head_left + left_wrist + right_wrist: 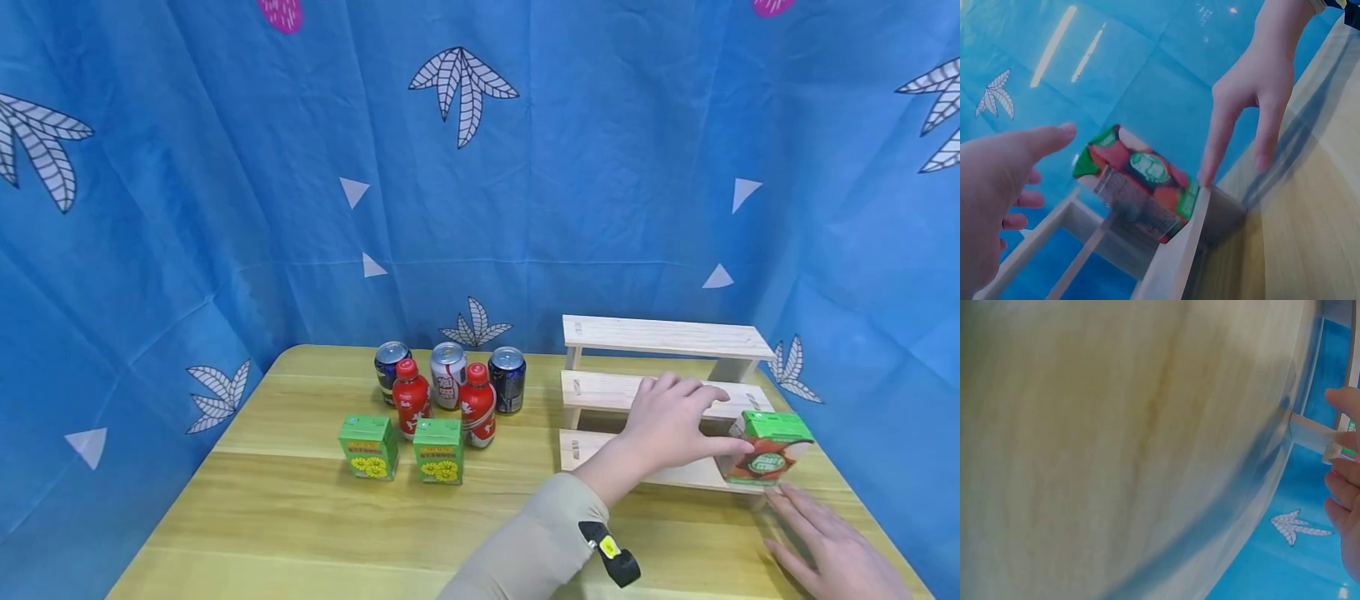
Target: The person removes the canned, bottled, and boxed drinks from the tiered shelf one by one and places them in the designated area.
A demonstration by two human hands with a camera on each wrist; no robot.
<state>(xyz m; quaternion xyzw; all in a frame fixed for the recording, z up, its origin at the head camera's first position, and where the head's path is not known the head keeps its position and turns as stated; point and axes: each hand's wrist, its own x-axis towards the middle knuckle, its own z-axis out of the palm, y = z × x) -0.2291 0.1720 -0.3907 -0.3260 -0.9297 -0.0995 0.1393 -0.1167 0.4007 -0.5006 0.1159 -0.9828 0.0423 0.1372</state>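
Note:
A green and red juice carton stands at the right end of the lowest step of a wooden three-step shelf. My left hand hovers over the shelf, thumb and fingers spread. In the left wrist view, a gap shows between my left hand and the carton. My right hand is at the front right corner of that step, fingers extended; its index fingertip is right at the step's edge below the carton in the left wrist view. The right wrist view catches only part of my right hand.
Left of the shelf on the wooden table stand two green drink cartons with yellow flowers, two red bottles and several cans. A blue patterned curtain hangs behind and along both sides.

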